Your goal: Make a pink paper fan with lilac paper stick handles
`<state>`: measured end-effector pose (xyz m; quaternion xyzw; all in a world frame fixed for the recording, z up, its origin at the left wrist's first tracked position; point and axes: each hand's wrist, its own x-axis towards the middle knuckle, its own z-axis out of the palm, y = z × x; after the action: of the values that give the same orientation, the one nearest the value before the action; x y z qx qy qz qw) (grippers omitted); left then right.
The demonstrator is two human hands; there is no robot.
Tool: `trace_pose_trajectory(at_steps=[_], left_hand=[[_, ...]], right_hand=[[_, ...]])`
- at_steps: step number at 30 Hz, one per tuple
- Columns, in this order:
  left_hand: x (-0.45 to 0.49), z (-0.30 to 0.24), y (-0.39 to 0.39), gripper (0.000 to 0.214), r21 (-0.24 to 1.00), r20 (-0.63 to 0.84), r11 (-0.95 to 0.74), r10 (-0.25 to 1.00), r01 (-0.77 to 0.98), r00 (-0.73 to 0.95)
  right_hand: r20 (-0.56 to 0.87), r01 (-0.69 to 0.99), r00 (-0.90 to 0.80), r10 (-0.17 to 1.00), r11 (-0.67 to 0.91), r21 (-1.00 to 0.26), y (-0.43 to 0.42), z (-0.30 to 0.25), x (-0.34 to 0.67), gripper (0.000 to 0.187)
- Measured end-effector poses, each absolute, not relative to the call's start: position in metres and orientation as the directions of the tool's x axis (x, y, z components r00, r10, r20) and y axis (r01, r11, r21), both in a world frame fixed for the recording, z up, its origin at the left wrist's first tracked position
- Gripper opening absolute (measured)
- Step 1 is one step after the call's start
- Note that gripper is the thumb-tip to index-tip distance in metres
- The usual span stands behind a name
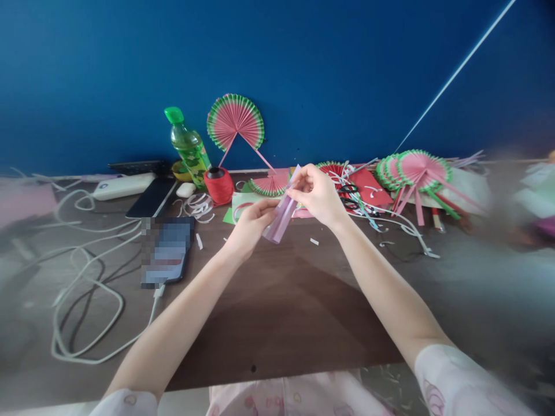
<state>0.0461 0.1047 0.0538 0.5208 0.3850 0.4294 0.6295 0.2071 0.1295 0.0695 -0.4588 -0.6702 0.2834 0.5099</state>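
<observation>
Between my two hands, above the brown table, is a narrow strip of folded purple paper (282,221) with lengthwise creases. My left hand (254,222) pinches its left side near the lower half. Higher up, my right hand (316,193) grips the strip close to its upper end, fingers curled. The paper slants, its lower end toward me. Right behind the hands lies a pink and green pleated paper fan (269,185) on the table. Another such fan (235,118) leans upright against the blue wall.
A green-capped bottle (188,147) and a red thread spool (219,185) stand left of the hands. A phone (169,251) with a looping white cable (119,300) lies at left. Scissors (349,196), red paper (372,188) and stacked fans (418,167) are at right.
</observation>
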Motion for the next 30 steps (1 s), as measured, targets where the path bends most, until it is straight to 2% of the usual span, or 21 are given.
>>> trace_pose_trajectory(at_steps=[11, 30], left_hand=[[0.0465, 0.0514, 0.1048, 0.028, 0.985, -0.021, 0.078, 0.939, -0.154, 0.342], [0.0471, 0.0497, 0.105, 0.028, 0.988, -0.014, 0.062, 0.949, -0.142, 0.316]], right_hand=[[0.383, 0.401, -0.045, 0.923, 0.368, -0.839, 0.1242, 0.0702, 0.2038, 0.013], [0.397, 0.423, -0.089, 0.913, 0.396, -0.815, 0.1254, 0.0675, 0.2035, 0.024]])
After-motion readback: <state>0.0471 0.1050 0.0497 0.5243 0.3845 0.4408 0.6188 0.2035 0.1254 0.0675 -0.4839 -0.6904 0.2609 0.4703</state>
